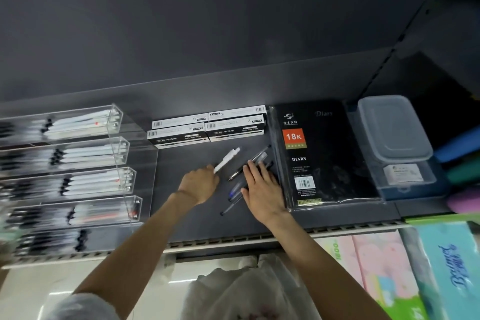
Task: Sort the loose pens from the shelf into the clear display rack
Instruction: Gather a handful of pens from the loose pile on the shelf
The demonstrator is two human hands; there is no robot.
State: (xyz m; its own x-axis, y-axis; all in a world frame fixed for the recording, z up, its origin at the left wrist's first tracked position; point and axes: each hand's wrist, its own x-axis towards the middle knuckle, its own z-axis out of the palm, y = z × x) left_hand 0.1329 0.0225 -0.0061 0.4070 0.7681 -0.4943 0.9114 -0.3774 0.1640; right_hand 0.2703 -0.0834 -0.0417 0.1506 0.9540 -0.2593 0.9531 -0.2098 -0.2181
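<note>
- The left hand (200, 184) is closed around the lower end of a white pen (227, 160), which slants up and away just left of the loose pens (249, 169).
- The right hand (262, 189) lies flat and open, fingers spread, on the loose pens on the shelf (181, 161), gripping nothing.
- The clear display rack (78, 163), its slots holding pens, stands well left of the loose pens.
- A black diary (324, 153) lies just right of them.

white pen (227, 160) held, dark pens (255, 161) loose on shelf (187, 158), clear rack (124, 153) left
</note>
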